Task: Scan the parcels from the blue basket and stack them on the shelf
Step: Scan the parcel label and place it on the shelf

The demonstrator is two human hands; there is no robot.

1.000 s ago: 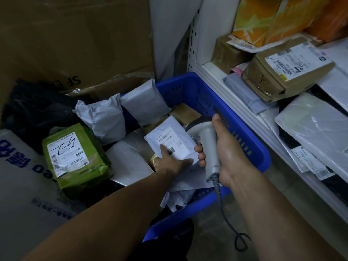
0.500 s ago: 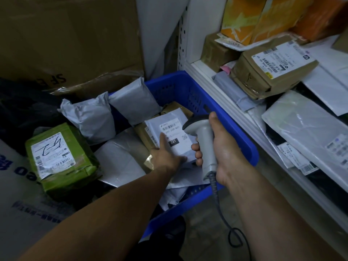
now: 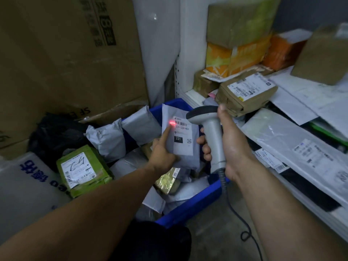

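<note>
My left hand (image 3: 163,151) holds a grey mailer parcel (image 3: 183,142) upright above the blue basket (image 3: 190,213), thumb on its front and index finger stretched up toward the label. A red scan line glows on the barcode at the label's top left. My right hand (image 3: 228,147) grips a grey handheld scanner (image 3: 211,129), its head pointing left at that label. Several grey mailers and a gold-foil packet (image 3: 166,180) lie in the basket. The white shelf (image 3: 190,95) on the right carries stacked parcels.
A brown taped parcel (image 3: 244,93) sits at the shelf's near corner, with orange boxes (image 3: 235,57) behind and flat white mailers (image 3: 293,146) along the front. A green parcel (image 3: 82,170) lies left of the basket. Big cardboard boxes (image 3: 62,59) stand behind. The scanner cable (image 3: 243,223) trails on the floor.
My left hand has lifted the grey mailer up out of the basket and turned it upright. The scanner rose with it, and a red scan line now shows on the label.
</note>
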